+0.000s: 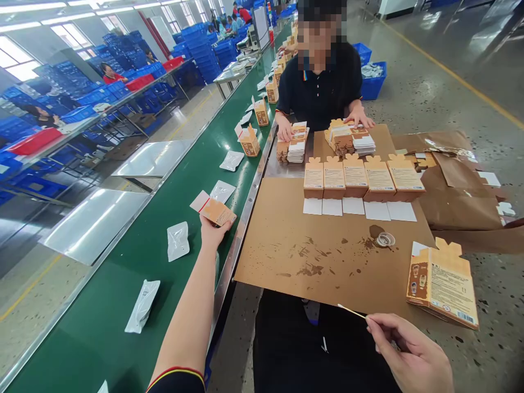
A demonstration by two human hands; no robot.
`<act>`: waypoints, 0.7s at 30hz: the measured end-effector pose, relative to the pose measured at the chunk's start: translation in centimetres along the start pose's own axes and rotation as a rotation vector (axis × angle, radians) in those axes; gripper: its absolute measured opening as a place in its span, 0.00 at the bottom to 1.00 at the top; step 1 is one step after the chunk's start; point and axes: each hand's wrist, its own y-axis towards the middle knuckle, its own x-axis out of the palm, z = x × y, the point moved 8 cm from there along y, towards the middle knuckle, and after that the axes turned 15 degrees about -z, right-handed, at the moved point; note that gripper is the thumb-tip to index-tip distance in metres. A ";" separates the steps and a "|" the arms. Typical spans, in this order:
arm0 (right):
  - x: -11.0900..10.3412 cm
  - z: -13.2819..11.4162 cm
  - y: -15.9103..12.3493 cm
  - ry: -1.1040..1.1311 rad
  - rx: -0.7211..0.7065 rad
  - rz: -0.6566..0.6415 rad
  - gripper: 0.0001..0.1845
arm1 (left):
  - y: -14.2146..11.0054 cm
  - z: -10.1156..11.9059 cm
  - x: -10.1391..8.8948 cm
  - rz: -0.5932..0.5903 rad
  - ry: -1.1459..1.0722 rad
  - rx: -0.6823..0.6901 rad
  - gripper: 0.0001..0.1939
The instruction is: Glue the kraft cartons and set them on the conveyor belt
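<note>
Over the green conveyor belt, my left hand point(213, 233) is closed around a small orange-and-white carton point(216, 212), its white flap pointing left. A silvery white pouch point(222, 191) lies just behind that carton. Low at the right, my right hand point(409, 349) pinches a cotton swab point(351, 311) between thumb and fingers, its white tip pointing left. A larger brown-and-tan carton point(444, 286) rests on the cardboard's right corner near that hand. On the cardboard sheet point(278, 234) is a small clear round dish point(385, 239) beside wet spots.
Several cartons point(344, 177) stand in a row with white flaps toward me. Across the table a person point(319, 93) rests both hands on stacks of flat cartons point(298, 143). More pouches point(178, 241) and cartons point(249, 141) lie along the belt. A metal rail point(249, 199) edges it.
</note>
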 end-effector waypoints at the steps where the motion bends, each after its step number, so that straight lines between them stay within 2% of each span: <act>1: 0.2 -0.2 0.2 0.009 -0.009 -0.002 0.09 | 0.2 0.1 0.2 0.004 0.003 -0.008 0.48; 8: 1.1 -2.5 1.4 0.065 -0.116 -0.008 0.10 | 2.1 1.5 1.4 0.030 0.027 -0.042 0.46; 11: 1.0 -2.8 1.2 0.044 -0.146 0.000 0.11 | 2.2 2.4 1.3 0.015 0.048 -0.045 0.52; 15: 0.2 -2.6 0.2 0.038 -0.137 0.038 0.13 | 0.4 2.4 0.7 0.030 0.048 -0.044 0.61; 18: -0.7 -2.2 -0.5 0.054 -0.135 0.081 0.15 | -1.8 2.2 -0.5 0.178 0.003 0.014 0.60; 20: -1.2 -1.8 -0.9 0.058 -0.132 0.100 0.15 | -3.4 3.2 -1.1 0.348 -0.046 0.126 0.54; 21: -1.3 -1.6 -1.0 0.058 -0.133 0.107 0.15 | -4.0 4.3 -0.8 0.405 -0.074 0.200 0.49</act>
